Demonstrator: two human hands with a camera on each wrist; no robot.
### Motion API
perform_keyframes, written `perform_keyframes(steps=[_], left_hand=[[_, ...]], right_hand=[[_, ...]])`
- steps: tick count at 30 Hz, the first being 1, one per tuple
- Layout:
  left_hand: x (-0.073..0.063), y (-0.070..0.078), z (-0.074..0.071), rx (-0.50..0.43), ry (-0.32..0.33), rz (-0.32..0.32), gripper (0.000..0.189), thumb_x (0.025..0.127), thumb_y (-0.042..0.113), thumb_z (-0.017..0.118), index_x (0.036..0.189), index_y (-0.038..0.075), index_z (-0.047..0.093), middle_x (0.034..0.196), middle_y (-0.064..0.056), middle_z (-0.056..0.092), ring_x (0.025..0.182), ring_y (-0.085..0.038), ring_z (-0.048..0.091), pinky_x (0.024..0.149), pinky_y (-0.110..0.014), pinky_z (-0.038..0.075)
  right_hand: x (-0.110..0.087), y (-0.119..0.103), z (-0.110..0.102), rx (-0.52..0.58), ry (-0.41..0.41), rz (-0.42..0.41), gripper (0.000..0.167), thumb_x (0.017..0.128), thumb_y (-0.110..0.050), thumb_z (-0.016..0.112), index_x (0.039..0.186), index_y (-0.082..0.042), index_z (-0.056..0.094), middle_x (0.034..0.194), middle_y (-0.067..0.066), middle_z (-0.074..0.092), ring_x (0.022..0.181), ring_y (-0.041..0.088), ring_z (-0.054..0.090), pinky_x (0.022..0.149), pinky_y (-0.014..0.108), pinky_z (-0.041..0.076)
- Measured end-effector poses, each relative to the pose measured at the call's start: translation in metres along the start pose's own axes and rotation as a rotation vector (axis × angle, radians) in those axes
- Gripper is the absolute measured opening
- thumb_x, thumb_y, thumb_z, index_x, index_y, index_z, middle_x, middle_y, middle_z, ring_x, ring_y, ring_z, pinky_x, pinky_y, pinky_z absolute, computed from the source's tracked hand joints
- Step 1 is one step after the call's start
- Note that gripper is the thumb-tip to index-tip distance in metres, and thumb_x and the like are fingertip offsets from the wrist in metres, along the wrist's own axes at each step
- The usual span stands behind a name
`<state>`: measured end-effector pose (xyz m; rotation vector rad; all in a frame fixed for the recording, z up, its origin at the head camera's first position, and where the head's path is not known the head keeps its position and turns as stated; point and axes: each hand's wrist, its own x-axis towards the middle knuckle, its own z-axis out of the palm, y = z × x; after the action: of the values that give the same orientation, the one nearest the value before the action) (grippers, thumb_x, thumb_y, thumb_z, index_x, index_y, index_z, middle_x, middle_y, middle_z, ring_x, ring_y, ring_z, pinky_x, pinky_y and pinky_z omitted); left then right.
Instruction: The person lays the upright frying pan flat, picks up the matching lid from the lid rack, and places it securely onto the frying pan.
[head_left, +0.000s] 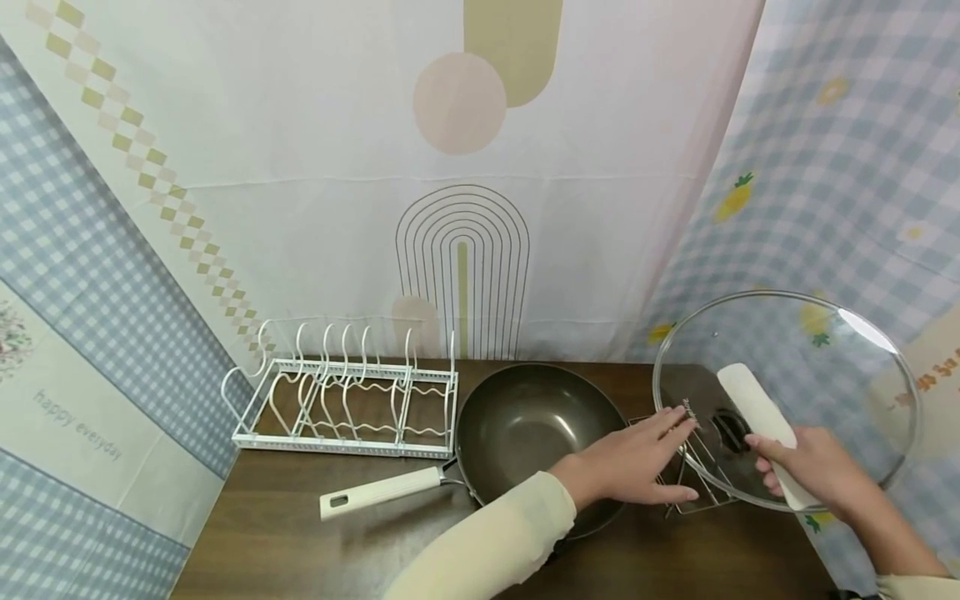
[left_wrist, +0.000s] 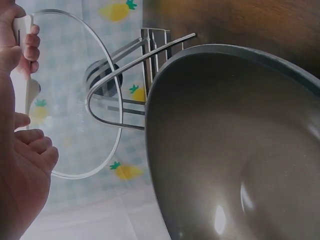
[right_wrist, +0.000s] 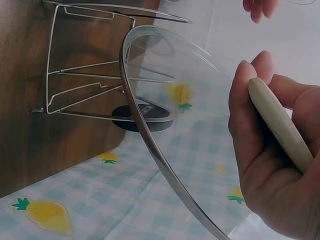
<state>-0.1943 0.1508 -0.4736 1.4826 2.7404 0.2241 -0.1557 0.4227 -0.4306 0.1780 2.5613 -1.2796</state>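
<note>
At the right of the head view, a large round glass lid (head_left: 832, 392) with a metal rim is held up, tilted, over a metal wire rack (right_wrist: 48, 75). My right hand (head_left: 813, 467) grips the lid's long white handle (head_left: 750, 404), thumb and fingers around it. My left hand (head_left: 633, 458) reaches across the right side of a dark frying pan (head_left: 517, 433), fingers stretched out towards the lid. Nothing is in the left hand, and its fingertips overlap the lid's left edge in the head view. The lid's rim (right_wrist: 150, 140) stands close to the rack in the right wrist view.
Left of the pan is a white rack with looped dividers (head_left: 345, 446). The pan's white handle (head_left: 382, 492) points left over the wooden table (head_left: 277, 533). A black round object (right_wrist: 132, 120) sits by the wire rack. Patterned cloths (head_left: 300, 167) hang at the back and both sides.
</note>
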Motion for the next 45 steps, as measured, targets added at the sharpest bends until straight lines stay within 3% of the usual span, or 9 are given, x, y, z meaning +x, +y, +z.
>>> perform_keyframes(steps=[6,14,30,45], left_hand=[[-0.008,0.003,-0.005,0.023,0.033,0.018,0.094,0.098,0.074,0.038,0.166,0.015,0.01,0.174,-0.003,0.01,0.16,-0.013,0.014,0.125,-0.017,0.014],[-0.022,-0.003,-0.014,-0.006,0.069,0.019,0.094,0.099,0.072,0.041,0.166,0.016,0.009,0.174,-0.003,0.01,0.16,-0.01,0.009,0.125,-0.016,0.013],[-0.047,-0.01,-0.024,-0.178,0.186,0.062,0.085,0.1,0.062,0.054,0.163,0.014,0.025,0.167,-0.003,0.034,0.153,-0.012,0.035,0.123,-0.02,0.026],[-0.072,-0.015,-0.028,-0.344,0.216,0.019,0.085,0.098,0.058,0.062,0.163,0.018,0.027,0.166,0.002,0.035,0.152,-0.008,0.034,0.122,-0.02,0.028]], right_hand=[[-0.006,-0.006,-0.008,-0.026,-0.02,-0.024,0.038,0.108,-0.03,0.055,0.105,0.008,0.059,0.075,0.003,0.069,0.062,0.019,0.07,0.059,0.041,0.062],[-0.009,-0.019,-0.019,-0.046,-0.032,-0.024,0.049,0.108,-0.039,0.054,0.111,0.009,0.057,0.079,0.007,0.069,0.065,0.024,0.071,0.059,0.042,0.062],[-0.013,-0.035,-0.024,-0.111,0.005,-0.047,0.05,0.108,-0.039,0.054,0.11,0.011,0.058,0.077,0.006,0.07,0.063,0.022,0.071,0.055,0.04,0.06],[-0.017,-0.052,-0.019,-0.101,0.002,-0.069,0.049,0.107,-0.041,0.055,0.104,0.008,0.059,0.077,0.005,0.069,0.063,0.022,0.071,0.055,0.041,0.06]])
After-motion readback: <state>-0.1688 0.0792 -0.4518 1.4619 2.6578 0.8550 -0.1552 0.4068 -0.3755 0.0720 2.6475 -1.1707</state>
